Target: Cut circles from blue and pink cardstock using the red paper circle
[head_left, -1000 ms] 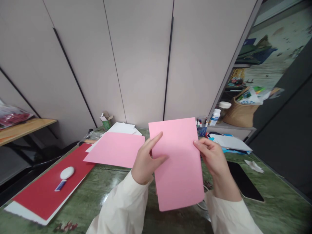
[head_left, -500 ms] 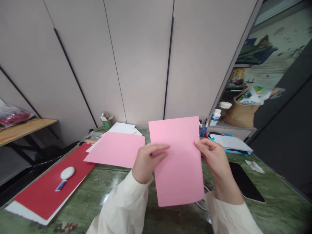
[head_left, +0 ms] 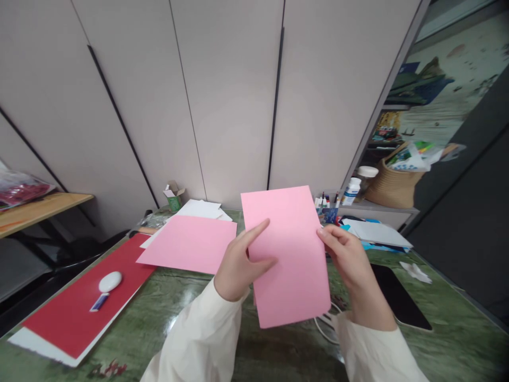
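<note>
A folded-looking pink sheet of paper (head_left: 286, 276) is held up in front of me, above the table. My right hand (head_left: 350, 260) pinches its right edge between thumb and fingers. At the left side my left hand (head_left: 240, 262) has its thumb and index finger spread wide over the front of the sheet; its other fingers are hidden. Another pink sheet (head_left: 191, 241) lies flat on the table, left of and beyond my left hand.
The green table (head_left: 159, 329) carries a red sheet (head_left: 91, 297) with a white oval-headed object (head_left: 110, 282) on it. White papers (head_left: 199, 208), a small green box (head_left: 174, 196), a pen holder (head_left: 329, 214), a dark tablet-like slab (head_left: 400, 297) and a white cable (head_left: 324, 331) are around.
The thumb and index finger of my left hand have spread apart. The held sheet has tilted, its top right corner shifting left; the right hand keeps its pinch.
</note>
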Demonstrator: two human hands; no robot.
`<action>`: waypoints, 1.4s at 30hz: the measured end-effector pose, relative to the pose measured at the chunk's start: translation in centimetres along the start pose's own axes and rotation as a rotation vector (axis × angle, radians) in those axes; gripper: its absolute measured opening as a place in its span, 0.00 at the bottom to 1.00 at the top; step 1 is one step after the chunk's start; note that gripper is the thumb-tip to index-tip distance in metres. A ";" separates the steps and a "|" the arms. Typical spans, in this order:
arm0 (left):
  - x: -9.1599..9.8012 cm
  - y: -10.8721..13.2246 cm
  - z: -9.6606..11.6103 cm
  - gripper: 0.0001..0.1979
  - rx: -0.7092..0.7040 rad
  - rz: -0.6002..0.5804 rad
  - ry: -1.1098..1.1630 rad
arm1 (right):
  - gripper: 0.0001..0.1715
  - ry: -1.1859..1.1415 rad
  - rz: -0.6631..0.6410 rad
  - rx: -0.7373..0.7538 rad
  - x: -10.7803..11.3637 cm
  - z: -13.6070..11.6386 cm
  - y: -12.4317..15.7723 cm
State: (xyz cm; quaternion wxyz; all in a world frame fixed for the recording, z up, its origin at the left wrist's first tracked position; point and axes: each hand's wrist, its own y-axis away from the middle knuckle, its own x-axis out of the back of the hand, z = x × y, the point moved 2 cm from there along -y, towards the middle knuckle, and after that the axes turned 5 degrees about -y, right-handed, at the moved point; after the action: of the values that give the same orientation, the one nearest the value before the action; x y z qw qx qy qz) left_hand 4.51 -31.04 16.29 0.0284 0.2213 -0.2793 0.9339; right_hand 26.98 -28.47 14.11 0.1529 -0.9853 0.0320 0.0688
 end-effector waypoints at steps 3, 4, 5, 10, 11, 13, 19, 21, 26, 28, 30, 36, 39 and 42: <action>0.1 0.0 0.1 0.33 -0.001 0.006 0.004 | 0.13 0.022 0.020 0.009 0.0 -0.1 0.0; 0.1 0.0 0.1 0.33 -0.002 0.007 0.005 | 0.13 0.025 0.034 0.012 0.0 -0.1 0.0; 0.1 0.1 0.1 0.33 -0.002 0.010 0.006 | 0.14 0.027 0.047 0.015 0.0 -0.2 0.0; 0.0 0.2 0.0 0.33 0.003 0.010 -0.011 | 0.14 0.037 0.083 0.008 -0.1 -0.4 0.1; 0.0 0.2 0.0 0.33 0.000 0.010 -0.015 | 0.14 0.033 0.081 0.001 -0.1 -0.4 0.1; 0.1 0.2 0.1 0.34 -0.005 0.017 -0.024 | 0.13 0.023 0.051 -0.017 0.0 -0.3 0.1; 0.0 -0.1 -0.2 0.29 0.021 0.053 0.031 | 0.12 0.043 0.032 -0.034 0.3 0.0 0.0; -0.1 -0.1 -0.4 0.19 0.061 0.053 0.084 | 0.13 0.036 0.056 -0.019 0.3 0.1 -0.1; -0.2 0.0 -0.4 0.24 0.050 0.033 0.087 | 0.12 0.024 0.091 0.002 0.1 0.0 -0.1; -0.1 0.1 -0.4 0.30 0.034 -0.003 0.070 | 0.12 0.012 0.105 -0.004 0.2 0.0 -0.1; -0.1 0.1 -0.4 0.33 0.035 -0.028 0.064 | 0.13 0.009 0.078 -0.028 0.2 0.0 -0.1; 0.0 0.1 -0.5 0.34 0.007 -0.043 0.044 | 0.12 -0.029 0.016 -0.063 0.5 0.1 -0.1; 0.0 0.1 -0.5 0.34 0.002 -0.042 0.041 | 0.11 -0.037 0.026 -0.072 0.3 0.1 -0.1; 0.0 0.2 -0.4 0.35 0.003 -0.040 0.037 | 0.12 -0.012 0.037 -0.055 0.2 0.0 -0.1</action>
State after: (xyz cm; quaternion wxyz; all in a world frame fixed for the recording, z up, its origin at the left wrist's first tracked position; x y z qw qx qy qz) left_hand 4.35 -30.99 15.89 0.0518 0.2094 -0.2729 0.9375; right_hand 27.14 -28.39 14.14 0.1248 -0.9880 0.0472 0.0784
